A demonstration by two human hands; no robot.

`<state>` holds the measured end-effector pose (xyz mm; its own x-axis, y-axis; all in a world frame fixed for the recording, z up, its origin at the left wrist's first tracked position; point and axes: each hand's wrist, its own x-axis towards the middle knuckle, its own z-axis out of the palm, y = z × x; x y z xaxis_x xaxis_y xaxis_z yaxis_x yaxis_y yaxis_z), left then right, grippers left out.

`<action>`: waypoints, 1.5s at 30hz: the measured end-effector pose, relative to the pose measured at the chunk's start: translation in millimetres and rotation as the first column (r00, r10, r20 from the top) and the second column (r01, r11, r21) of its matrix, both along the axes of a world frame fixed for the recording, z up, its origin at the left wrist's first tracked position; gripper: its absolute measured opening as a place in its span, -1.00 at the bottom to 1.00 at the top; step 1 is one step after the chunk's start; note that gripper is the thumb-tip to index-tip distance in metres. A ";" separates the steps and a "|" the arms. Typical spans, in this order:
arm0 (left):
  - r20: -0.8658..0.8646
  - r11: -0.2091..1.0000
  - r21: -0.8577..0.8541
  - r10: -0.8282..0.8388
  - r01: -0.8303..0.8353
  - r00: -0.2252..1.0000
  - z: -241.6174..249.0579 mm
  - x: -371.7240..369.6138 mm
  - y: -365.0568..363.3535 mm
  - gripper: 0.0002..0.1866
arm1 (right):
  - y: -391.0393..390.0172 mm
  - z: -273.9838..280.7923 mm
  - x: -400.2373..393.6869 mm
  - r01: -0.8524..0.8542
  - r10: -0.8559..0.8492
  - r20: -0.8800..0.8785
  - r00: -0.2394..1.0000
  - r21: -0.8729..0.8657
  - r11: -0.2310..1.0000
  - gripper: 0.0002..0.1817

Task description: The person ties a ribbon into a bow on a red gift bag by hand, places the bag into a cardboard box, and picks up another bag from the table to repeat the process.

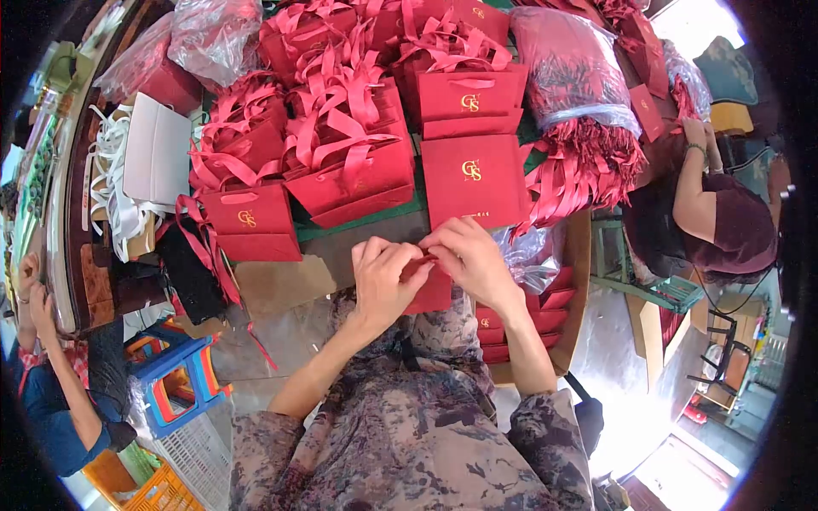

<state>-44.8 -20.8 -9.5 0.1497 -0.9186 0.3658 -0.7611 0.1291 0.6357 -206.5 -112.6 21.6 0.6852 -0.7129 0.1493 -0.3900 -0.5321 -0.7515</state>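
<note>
In the head view, my left hand (385,277) and my right hand (467,258) meet in front of my lap at the table edge. The fingers of both are pinched at the top of a red paper gift bag (430,295), which hangs below them. My hands cover most of its upper edge, so I cannot make out what the fingertips do there. Just beyond lies a red gift bag with a gold logo (474,183), flat on a stack. To its left stand bundled red bags with ribbon handles (354,175), and another logo bag (249,223) leans at the front edge.
A plastic-wrapped bundle of red ribbons (575,85) lies at the right. Below it, a cardboard box (579,289) holds red bags. White bags (158,153) stand at left. One person (716,204) works at right, another (64,383) at left near blue stools (179,383).
</note>
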 end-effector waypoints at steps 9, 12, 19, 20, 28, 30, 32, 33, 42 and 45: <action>0.165 0.974 -0.151 -0.140 0.166 0.976 1.1 0.1 19.6 -0.77 | -18.8 7.9 -9.5 -0.331 0.364 -0.153 0.919 0.205 0.921 -0.89; 0.091 0.980 -0.096 -0.167 0.176 0.982 3.8 6.1 16.1 -0.79 | -24.5 5.5 -5.2 -0.380 0.412 -0.146 0.899 0.206 0.902 -0.90; -0.010 0.980 0.033 -0.196 0.196 0.981 12.2 16.2 10.3 -0.82 | -14.1 -5.4 -4.1 -0.278 0.278 0.023 0.960 0.160 0.947 -0.92; -0.029 0.979 0.055 -0.196 0.198 0.980 13.0 16.2 10.1 -0.82 | -12.8 -10.7 -5.5 -0.241 0.236 0.053 0.970 0.141 0.960 -0.93; -0.058 0.973 0.156 -0.161 0.169 0.985 6.0 23.3 4.5 -0.82 | -3.8 -2.4 -15.4 0.318 -0.349 0.146 0.926 0.197 0.927 -0.84; -0.092 0.973 0.195 -0.107 0.123 0.990 2.5 26.3 2.7 -0.80 | 4.1 -2.6 -37.6 0.359 -0.359 0.118 0.926 0.021 0.933 -0.84; -0.088 0.971 0.212 -0.090 0.106 0.992 3.0 29.6 1.6 -0.80 | 22.0 -21.0 -65.4 0.364 -0.367 0.027 0.930 0.092 0.927 -0.84; -0.097 0.971 0.223 -0.064 0.085 0.993 3.8 31.4 0.0 -0.80 | 32.0 -34.2 -79.3 0.345 -0.333 -0.179 0.926 0.037 0.938 -0.81; -0.091 0.971 0.226 -0.061 0.080 0.994 -7.6 37.7 -5.9 -0.77 | 40.7 -165.7 -85.5 0.450 -0.450 -0.029 0.893 0.019 0.893 -0.65; 0.007 0.972 0.224 -0.072 0.069 0.997 -2.5 42.7 -3.8 -0.73 | 43.7 -169.6 -83.6 0.463 -0.471 -0.051 0.881 0.305 0.832 -0.79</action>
